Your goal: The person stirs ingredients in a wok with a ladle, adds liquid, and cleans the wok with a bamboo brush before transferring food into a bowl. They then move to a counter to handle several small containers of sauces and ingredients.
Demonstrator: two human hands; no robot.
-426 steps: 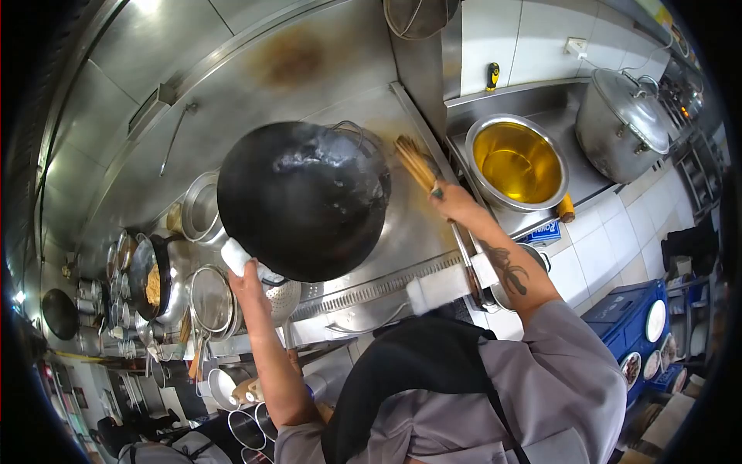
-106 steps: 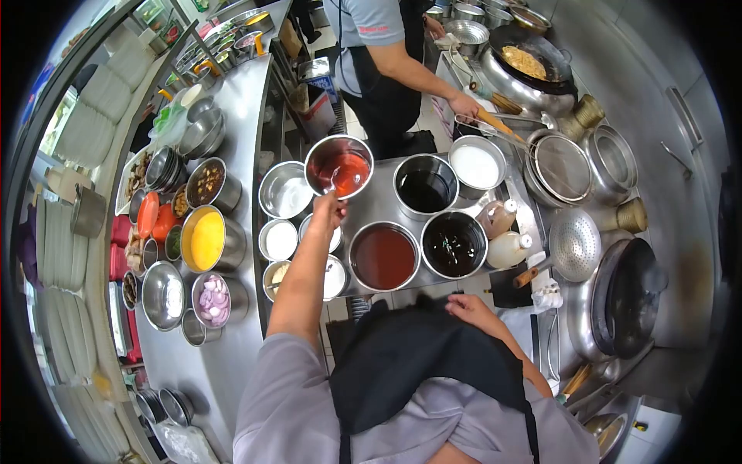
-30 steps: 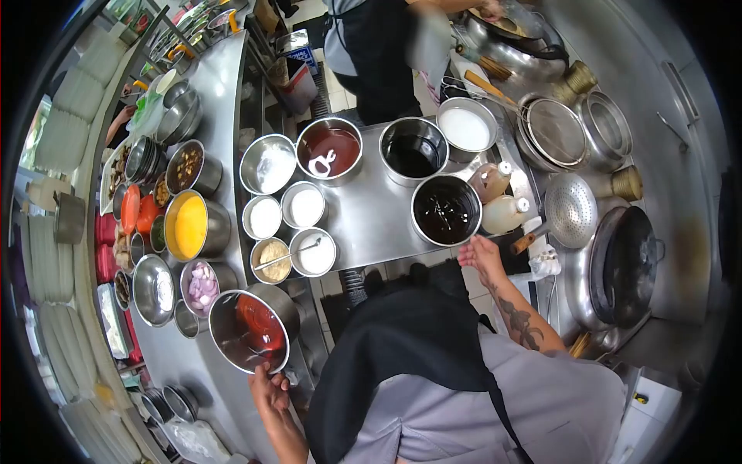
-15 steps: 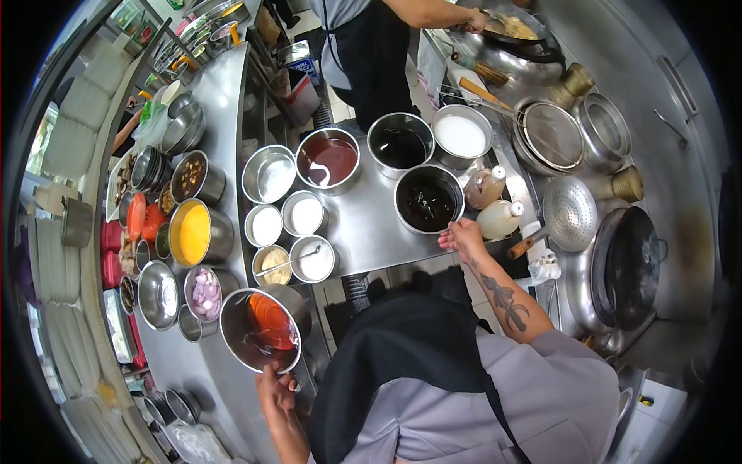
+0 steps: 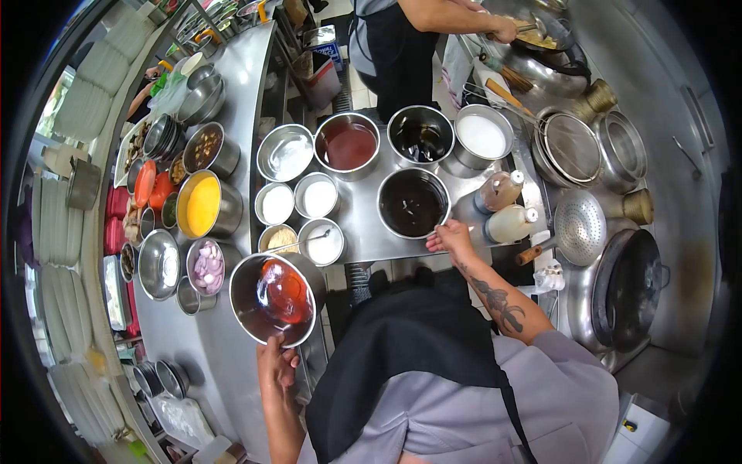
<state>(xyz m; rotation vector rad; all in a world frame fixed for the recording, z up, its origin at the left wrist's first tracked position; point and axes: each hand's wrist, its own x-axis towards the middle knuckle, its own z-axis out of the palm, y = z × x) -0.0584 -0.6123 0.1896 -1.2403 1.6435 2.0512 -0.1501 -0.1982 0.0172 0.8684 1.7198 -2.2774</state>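
My left hand [image 5: 280, 359] grips the rim of a large steel pot [image 5: 308, 272] with red-orange liquid, at the near edge of the left counter. My right hand [image 5: 451, 238] has its fingers closed at the near rim of a pot of dark liquid [image 5: 413, 203] on the middle counter. Behind that pot stand a second dark-liquid pot [image 5: 420, 134], a pot of reddish liquid [image 5: 346, 144] and a pot of white contents [image 5: 483, 134]. Small containers of white contents [image 5: 316, 196] and a tan one [image 5: 278, 237] sit between the two pots I touch.
Two bottles [image 5: 510, 224] stand right of the dark pot. Strainers [image 5: 572, 148], a perforated ladle [image 5: 580, 226] and a wok [image 5: 635, 288] are farther right. A pot of yellow liquid [image 5: 202, 203] and onions [image 5: 209, 267] stand left. Another person [image 5: 394, 58] works at a far wok.
The dark-liquid pot at my right hand has moved left, away from the bottles and the pot behind. My left hand and the red-orange pot appear slightly higher and farther right.
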